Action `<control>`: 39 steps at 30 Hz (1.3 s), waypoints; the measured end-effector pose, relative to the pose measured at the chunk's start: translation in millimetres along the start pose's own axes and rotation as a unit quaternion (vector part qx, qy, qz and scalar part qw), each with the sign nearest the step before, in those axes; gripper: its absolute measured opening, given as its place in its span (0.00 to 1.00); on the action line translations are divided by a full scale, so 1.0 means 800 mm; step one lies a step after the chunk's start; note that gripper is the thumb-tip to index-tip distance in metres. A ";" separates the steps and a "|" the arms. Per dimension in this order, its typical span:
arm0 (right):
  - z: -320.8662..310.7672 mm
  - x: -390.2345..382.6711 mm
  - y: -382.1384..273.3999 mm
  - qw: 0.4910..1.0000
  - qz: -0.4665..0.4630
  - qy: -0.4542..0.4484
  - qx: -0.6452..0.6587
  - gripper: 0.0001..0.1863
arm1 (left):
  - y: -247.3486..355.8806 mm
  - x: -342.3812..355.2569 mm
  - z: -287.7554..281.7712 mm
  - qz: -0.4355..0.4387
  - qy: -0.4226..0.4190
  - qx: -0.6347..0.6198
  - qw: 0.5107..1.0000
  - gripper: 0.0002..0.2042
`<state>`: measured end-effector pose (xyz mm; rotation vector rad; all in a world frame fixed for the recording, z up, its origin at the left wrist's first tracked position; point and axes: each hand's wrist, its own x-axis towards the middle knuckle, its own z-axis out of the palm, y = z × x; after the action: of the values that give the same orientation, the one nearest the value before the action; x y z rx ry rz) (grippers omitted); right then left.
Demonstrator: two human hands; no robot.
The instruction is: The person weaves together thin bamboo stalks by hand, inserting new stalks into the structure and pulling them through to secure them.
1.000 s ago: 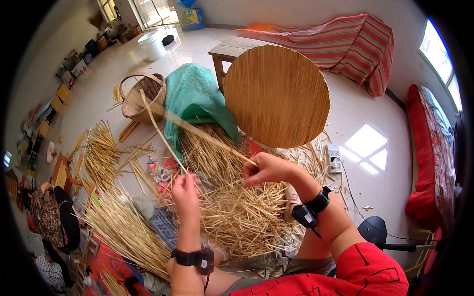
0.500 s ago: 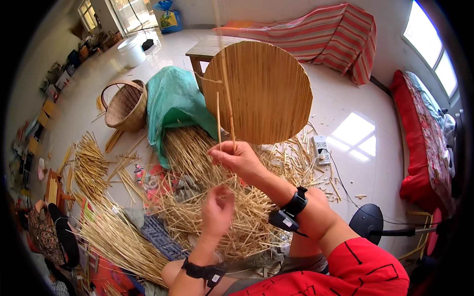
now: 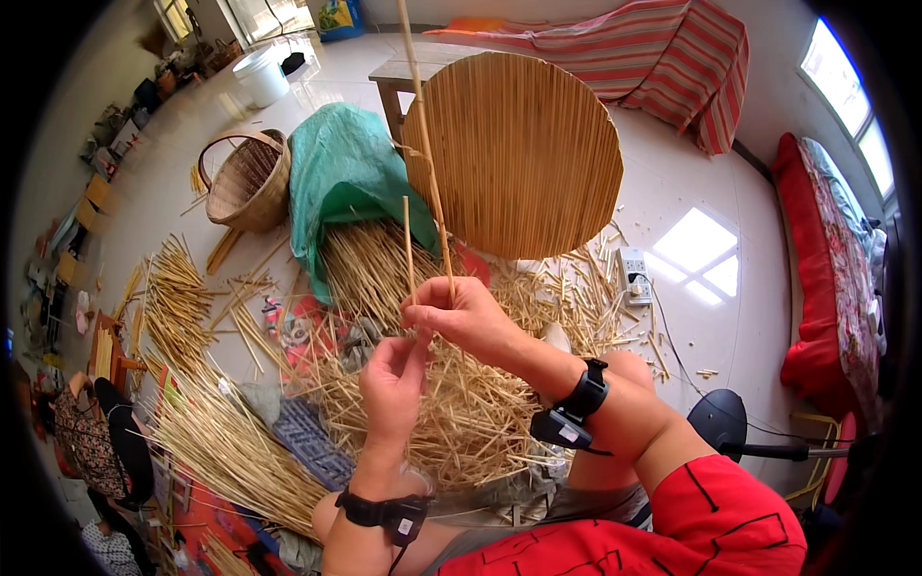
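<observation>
Between the fingers of my right hand (image 3: 469,313) stand two pale dry stalks. The long stalk (image 3: 429,158) rises past the top of the view, with a thin leafy side piece partway up. The short stalk (image 3: 408,245) sticks up at my right fingertips, to the left of the long one. My left hand (image 3: 394,379) is just below, its thumb and fingers pressed together and touching the right fingertips. What the left fingers pinch, if anything, is hidden. Under both hands lies a loose heap of cut stalks (image 3: 451,422).
Behind my hands a round stalk panel (image 3: 519,158) leans on a wooden bench (image 3: 389,72). A green sack (image 3: 336,168) full of stalks and a wicker basket (image 3: 252,187) stand to its left. Long stalks (image 3: 230,461) lie front left. A power strip (image 3: 634,278) sits at right.
My left hand has risen from over the heap up to the right fingertips, and its fingers have closed. My right hand still holds both stalks. The view has shifted slightly.
</observation>
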<state>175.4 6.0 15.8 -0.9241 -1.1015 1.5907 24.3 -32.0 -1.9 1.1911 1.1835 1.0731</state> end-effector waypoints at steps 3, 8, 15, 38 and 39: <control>-0.001 -0.001 0.008 0.999 0.004 -0.040 -0.025 0.09 | 0.006 -0.001 0.005 0.030 0.022 -0.037 0.999 0.05; 0.007 -0.007 0.000 1.000 -0.005 -0.012 0.004 0.08 | 0.005 0.000 -0.004 0.042 0.020 -0.004 0.999 0.06; 0.004 -0.002 0.015 0.996 -0.044 0.013 -0.077 0.06 | 0.000 0.000 -0.008 0.059 0.046 0.061 0.995 0.06; 0.009 -0.005 0.008 0.999 -0.042 -0.016 0.000 0.04 | 0.009 -0.003 -0.009 0.048 0.012 0.057 0.997 0.08; 0.012 -0.006 0.007 0.998 -0.062 -0.011 -0.019 0.05 | 0.006 -0.003 -0.011 0.063 0.021 0.069 0.995 0.08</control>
<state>166.0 -1.5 13.4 -0.8479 -1.1846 1.4877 15.8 -32.8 3.0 1.3715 1.2434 1.1293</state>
